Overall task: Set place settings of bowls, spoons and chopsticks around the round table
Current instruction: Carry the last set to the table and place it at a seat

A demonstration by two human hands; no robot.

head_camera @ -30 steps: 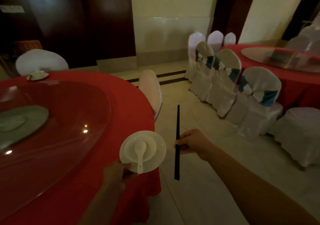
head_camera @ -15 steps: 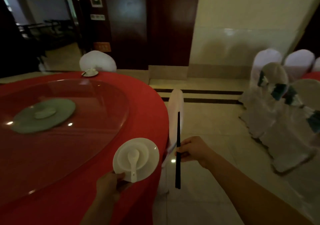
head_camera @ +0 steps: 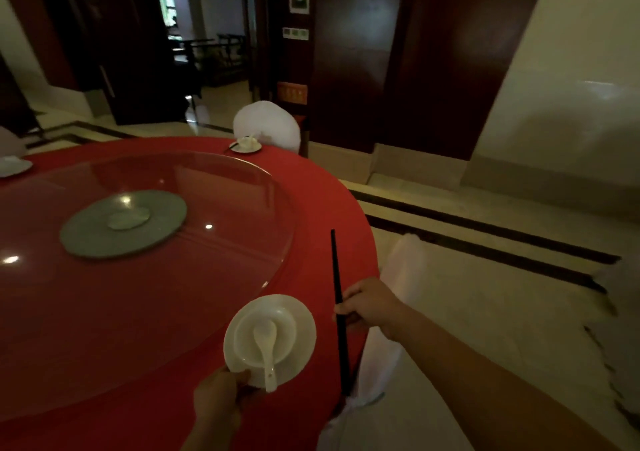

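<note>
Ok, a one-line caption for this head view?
Left hand carries saucer, bowl and spoon; right hand holds black chopsticks beside the red table.

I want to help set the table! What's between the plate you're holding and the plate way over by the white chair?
In the head view, between the held plate and the far plate lie red tablecloth and the glass turntable's edge.

A place setting (head_camera: 12, 165) is cut by the left edge; the near chair (head_camera: 398, 277) sits partly hidden behind the right forearm (head_camera: 485, 374).
</note>
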